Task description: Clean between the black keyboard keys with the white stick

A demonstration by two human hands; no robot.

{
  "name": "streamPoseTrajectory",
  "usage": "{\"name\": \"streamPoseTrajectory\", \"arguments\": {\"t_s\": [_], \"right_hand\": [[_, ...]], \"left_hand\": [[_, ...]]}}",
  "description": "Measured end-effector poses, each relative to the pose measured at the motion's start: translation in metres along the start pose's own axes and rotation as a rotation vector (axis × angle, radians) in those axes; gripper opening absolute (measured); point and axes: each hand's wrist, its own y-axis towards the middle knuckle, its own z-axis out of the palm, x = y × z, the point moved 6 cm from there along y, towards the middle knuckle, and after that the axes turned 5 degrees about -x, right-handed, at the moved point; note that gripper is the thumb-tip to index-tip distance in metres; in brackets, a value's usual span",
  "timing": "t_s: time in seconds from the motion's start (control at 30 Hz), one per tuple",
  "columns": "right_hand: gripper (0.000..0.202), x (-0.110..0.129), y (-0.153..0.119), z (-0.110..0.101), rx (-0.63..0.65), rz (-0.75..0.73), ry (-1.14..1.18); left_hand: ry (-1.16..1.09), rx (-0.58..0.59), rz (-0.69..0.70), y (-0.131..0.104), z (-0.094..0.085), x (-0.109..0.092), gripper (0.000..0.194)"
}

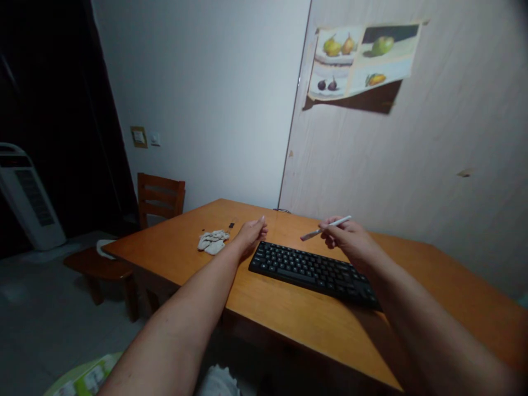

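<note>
A black keyboard (311, 269) lies slantwise on the wooden table (264, 308). Beside its far left corner rests my left hand (251, 232), with its fingers loosely curled, the thumb side up and nothing visible in it. Whether it touches the keyboard's edge I cannot tell. My right hand (340, 234) is raised above the far side of the keyboard, pinching a small brush (339, 221) with a white handle. The brush's dark reddish tip points left and down over the keys. My right wrist and forearm hide part of the keyboard's right end.
A crumpled pale cloth (212, 242) lies left of my left hand, with a small black item (231, 225) behind it. A wooden chair (160, 198) stands past the table's left side. Fruit pictures (363, 60) hang on the wall; a white upright appliance (31, 198) stands far left.
</note>
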Motion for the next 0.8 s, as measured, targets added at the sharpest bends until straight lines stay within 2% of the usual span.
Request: {"name": "streamPoseTrajectory", "arguments": {"t_s": [0.23, 0.43, 0.57, 0.8], "right_hand": [[0.026, 0.006, 0.006, 0.060, 0.132, 0.008, -0.062], [0.025, 0.004, 0.013, 0.107, 0.262, -0.107, -0.175], [0.026, -0.001, 0.010, 0.124, 0.320, -0.133, -0.168], [0.028, -0.019, -0.003, 0.139, 0.400, -0.116, -0.156]], "left_hand": [[-0.157, 0.142, -0.251, -0.006, 0.009, 0.021, 0.070], [-0.139, 0.248, -0.287, -0.008, 0.010, 0.022, 0.087], [-0.149, 0.260, -0.274, -0.009, 0.014, 0.022, 0.088], [-0.186, 0.257, -0.286, -0.006, 0.017, 0.026, 0.084]]}}
